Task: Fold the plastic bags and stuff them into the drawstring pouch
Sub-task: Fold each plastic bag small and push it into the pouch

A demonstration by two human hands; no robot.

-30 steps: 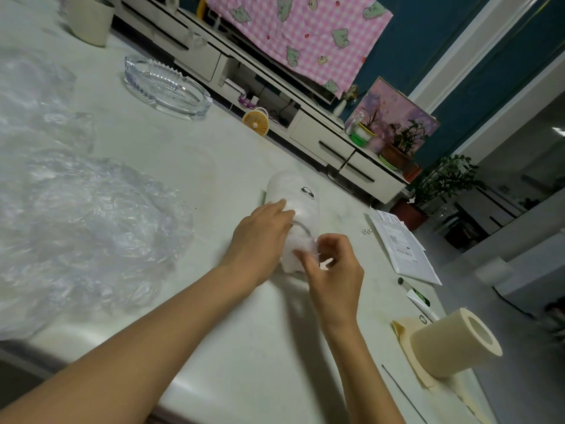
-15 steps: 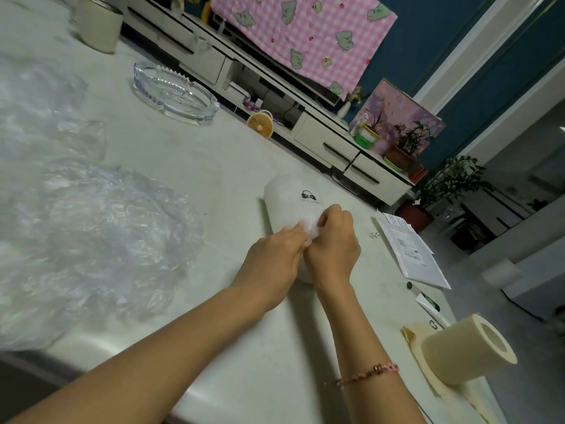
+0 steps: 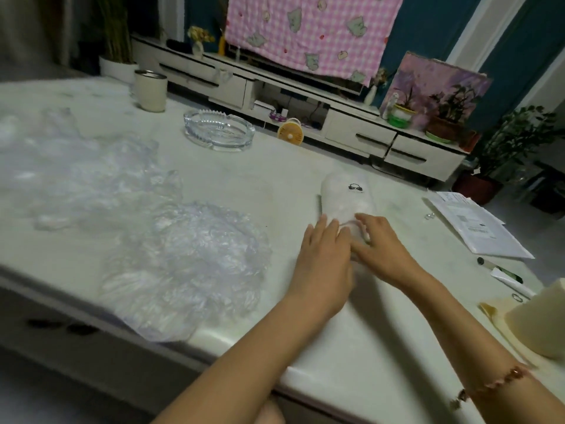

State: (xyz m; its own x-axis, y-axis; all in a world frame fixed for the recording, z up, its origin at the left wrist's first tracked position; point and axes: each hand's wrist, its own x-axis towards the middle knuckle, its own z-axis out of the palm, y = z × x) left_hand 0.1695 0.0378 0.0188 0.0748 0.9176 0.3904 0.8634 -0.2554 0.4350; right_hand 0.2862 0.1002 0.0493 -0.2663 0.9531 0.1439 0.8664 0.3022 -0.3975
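You won't find a legible word here — the white pouch (image 3: 345,197) in front of you bears only a small black drawing, and the print on the paper sheet (image 3: 477,228) to your right is too blurred to read.

A white drawstring pouch (image 3: 345,200), stuffed plump into a roll, lies on its side on the table (image 3: 260,179), with a small black print on its upper face. Clear, crumpled plastic bags (image 3: 189,258) lie in loose heaps well apart to its left, reaching the near table edge.
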